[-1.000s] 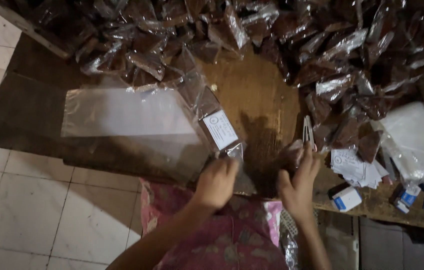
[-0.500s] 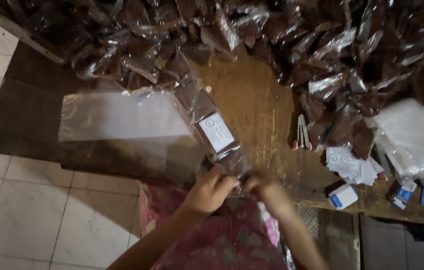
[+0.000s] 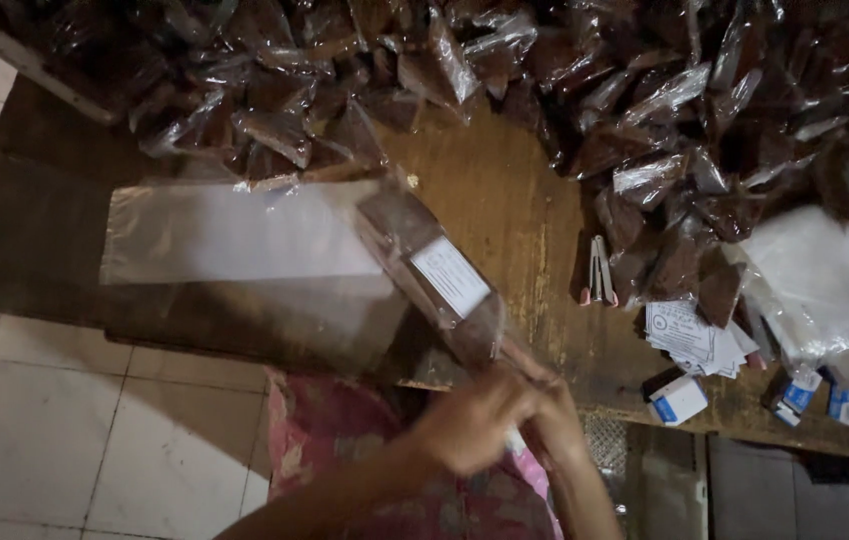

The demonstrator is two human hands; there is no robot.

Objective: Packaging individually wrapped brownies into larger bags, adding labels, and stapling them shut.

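Worn wooden table [image 3: 505,200] over a pale tiled floor [image 3: 75,420], dim light, and the whole far side is buried under a heap of brown filled packets [image 3: 505,70]. The only bare wood is the strip down the middle toward the near edge, so not much elbow room. Both hands meet right at that edge: the left hand [image 3: 470,425] and right hand [image 3: 553,420] are closed together around the near end of a long clear packet [image 3: 435,275] of brown stuff with a white label (it slants up across the table). An empty clear bag [image 3: 235,235] lies flat to the left. White labels [image 3: 690,335] and a stapler [image 3: 600,272] sit to the right.
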